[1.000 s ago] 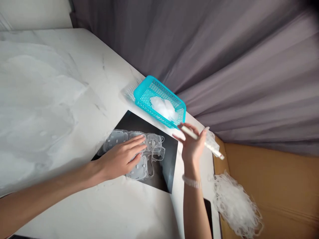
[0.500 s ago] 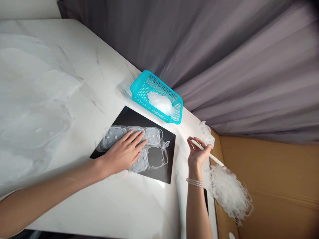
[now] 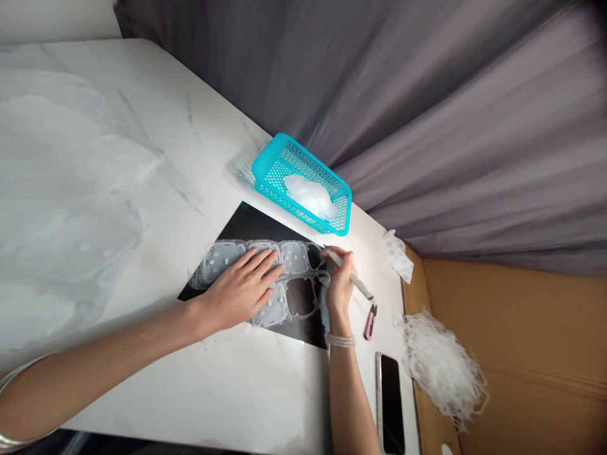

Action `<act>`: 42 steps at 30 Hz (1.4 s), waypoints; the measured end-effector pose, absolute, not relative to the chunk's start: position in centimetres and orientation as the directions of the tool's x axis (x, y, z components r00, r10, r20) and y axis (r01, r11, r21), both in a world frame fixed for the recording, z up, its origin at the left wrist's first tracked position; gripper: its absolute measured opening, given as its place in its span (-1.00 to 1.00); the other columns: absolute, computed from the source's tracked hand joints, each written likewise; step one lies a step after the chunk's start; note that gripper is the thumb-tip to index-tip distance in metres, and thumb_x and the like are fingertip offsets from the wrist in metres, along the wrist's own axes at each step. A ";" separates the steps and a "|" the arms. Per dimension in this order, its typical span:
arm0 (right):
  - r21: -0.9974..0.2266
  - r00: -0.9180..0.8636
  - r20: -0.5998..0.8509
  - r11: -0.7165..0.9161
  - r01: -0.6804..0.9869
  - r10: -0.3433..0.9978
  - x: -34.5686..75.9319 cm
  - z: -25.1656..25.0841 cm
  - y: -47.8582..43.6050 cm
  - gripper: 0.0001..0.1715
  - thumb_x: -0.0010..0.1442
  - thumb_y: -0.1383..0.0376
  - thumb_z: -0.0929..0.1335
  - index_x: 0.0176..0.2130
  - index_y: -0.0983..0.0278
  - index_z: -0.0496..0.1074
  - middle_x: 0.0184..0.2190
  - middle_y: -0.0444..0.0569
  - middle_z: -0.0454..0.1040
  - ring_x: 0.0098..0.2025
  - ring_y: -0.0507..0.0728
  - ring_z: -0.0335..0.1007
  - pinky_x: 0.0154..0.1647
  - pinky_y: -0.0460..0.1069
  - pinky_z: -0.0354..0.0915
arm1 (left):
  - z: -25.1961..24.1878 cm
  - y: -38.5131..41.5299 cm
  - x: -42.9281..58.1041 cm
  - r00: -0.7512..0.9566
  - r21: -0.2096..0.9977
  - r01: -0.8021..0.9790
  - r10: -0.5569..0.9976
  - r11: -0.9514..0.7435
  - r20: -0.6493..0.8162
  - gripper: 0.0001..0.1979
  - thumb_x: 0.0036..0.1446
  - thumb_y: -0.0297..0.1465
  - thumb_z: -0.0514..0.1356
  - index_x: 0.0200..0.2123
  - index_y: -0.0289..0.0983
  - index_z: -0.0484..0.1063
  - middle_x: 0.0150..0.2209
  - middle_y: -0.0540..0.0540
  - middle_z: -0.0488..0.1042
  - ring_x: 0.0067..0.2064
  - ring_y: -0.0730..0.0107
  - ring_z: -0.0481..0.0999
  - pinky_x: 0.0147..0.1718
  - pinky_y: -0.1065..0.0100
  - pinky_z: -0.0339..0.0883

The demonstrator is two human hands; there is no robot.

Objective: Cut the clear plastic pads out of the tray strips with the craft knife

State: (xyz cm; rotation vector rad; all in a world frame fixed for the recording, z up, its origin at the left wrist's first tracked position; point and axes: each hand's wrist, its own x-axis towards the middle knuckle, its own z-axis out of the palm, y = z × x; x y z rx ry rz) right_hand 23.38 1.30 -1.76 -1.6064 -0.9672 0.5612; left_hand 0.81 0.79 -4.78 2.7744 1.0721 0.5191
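On a black sheet [image 3: 253, 219] lies a translucent moulded sheet [image 3: 222, 259] of joined rounded-square pieces with small bumps. My left hand [image 3: 244, 284] rests flat on it, fingers stretched out, covering part of the middle pieces. A slim white pen-shaped tool [image 3: 358, 284] is pinched in my right hand [image 3: 339, 284], its dark tip at the right end of the moulded sheet. Beside the tip is an open frame [image 3: 303, 297] with its centre gone. Whether the tip touches the plastic I cannot tell.
A turquoise basket [image 3: 268, 164] holding white translucent pieces [image 3: 310, 196] stands behind the black sheet. To the right lie pink snips [image 3: 370, 322], a phone [image 3: 391, 404] and a clear plastic piece [image 3: 398, 256]. A tangle of white strips [image 3: 443, 366] hangs by the cardboard box [image 3: 512, 322].
My right hand has moved left with the pen-shaped tool, from beyond the black sheet to the moulded sheet's right end. The snips and phone now show. My left hand stays on the sheet.
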 end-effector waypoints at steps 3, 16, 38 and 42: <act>-0.937 0.601 0.227 0.004 0.349 0.767 25.0 -1.2 1.4 -0.49 0.37 0.00 0.17 -0.21 0.26 0.51 -0.25 0.00 0.55 0.00 0.20 0.47 0.19 0.18 0.24 | -4.9 0.7 0.8 0.683 0.235 0.630 0.672 -0.740 0.286 -0.53 0.42 -0.30 -0.03 0.30 -0.32 0.31 0.34 -0.31 0.27 0.36 0.00 0.25 0.35 0.01 0.02; -0.837 0.237 -0.010 -0.137 0.529 0.972 18.3 -0.8 -1.4 -0.68 0.30 0.09 0.35 -0.10 0.21 0.57 -0.13 0.02 0.64 -0.19 0.20 0.56 -0.08 0.09 0.42 | -4.7 0.8 0.7 0.676 0.252 0.625 0.674 -0.739 0.297 -0.51 0.41 -0.33 -0.04 0.26 -0.50 0.30 0.31 -0.37 0.31 0.35 -0.01 0.26 0.35 0.01 0.01; -0.401 -0.126 0.228 0.211 0.891 0.965 16.7 -2.6 -1.9 -0.63 0.42 0.34 0.14 -0.10 0.26 0.49 -0.18 0.14 0.51 -0.12 0.25 0.43 -0.10 0.16 0.41 | -3.7 0.5 0.7 0.712 0.228 0.634 0.673 -0.739 0.200 -0.46 0.38 -0.37 -0.06 0.28 -0.60 0.26 0.33 -0.48 0.24 0.37 -0.11 0.20 0.35 -0.06 0.02; -0.283 -0.206 0.215 0.263 0.922 0.955 16.8 -3.3 -0.7 -0.57 0.40 0.41 0.15 0.13 0.32 0.42 0.11 0.26 0.42 0.06 0.33 0.35 0.04 0.25 0.38 | -3.9 0.6 0.6 0.711 0.210 0.636 0.670 -0.742 0.213 -0.47 0.37 -0.36 -0.07 0.26 -0.60 0.29 0.31 -0.45 0.29 0.36 -0.10 0.23 0.35 -0.03 0.03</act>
